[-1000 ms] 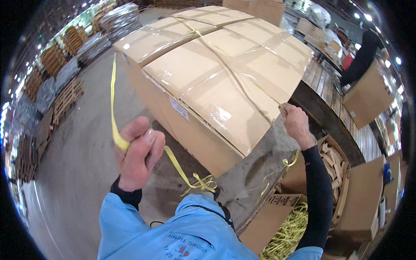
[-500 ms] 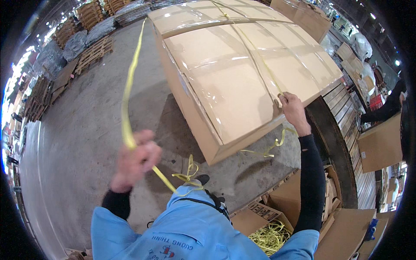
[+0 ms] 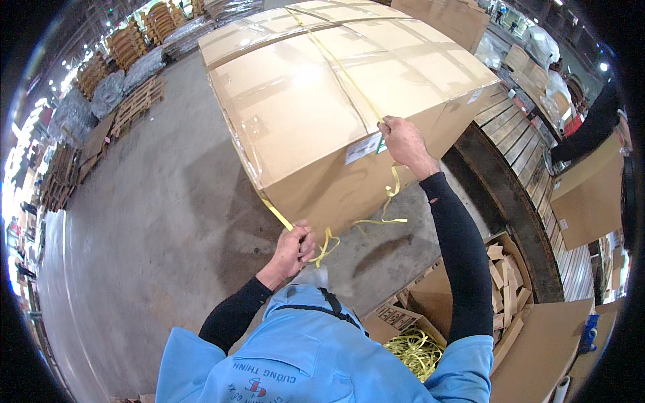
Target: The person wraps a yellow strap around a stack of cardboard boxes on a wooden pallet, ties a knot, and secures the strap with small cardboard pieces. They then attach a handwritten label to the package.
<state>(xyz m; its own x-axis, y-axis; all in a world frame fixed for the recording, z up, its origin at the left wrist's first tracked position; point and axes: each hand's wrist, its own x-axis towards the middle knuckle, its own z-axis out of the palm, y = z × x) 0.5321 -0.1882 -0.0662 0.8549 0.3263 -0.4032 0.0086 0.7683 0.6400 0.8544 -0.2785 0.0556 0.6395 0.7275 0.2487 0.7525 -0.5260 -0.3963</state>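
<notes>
A large taped cardboard carton [image 3: 282, 87] stands in front of me, its near corner toward me. A yellow strap [image 3: 327, 51] crosses its top from the far side to the near top edge. There my right hand [image 3: 408, 146] is closed on the strap, beside a white label [image 3: 363, 148]; a loose curled end hangs below the hand. Low at the carton's near left corner, my left hand [image 3: 290, 253] grips a yellow strap length that runs up along the left side. A curled tail shows just right of that fist.
An open cardboard box [image 3: 430, 295] at lower right holds a tangle of yellow strap [image 3: 415, 352] and cardboard scraps. Beyond it runs a roller conveyor [image 3: 517, 151]. Another person's dark sleeve [image 3: 588, 127] reaches toward a carton [image 3: 588, 195] at right. Wooden pallets [image 3: 138, 104] lie far left.
My left hand has moved right and down to the carton's corner, drawing the strap in from the left. My right hand has shifted left and slightly up with the strap. The view has turned.
</notes>
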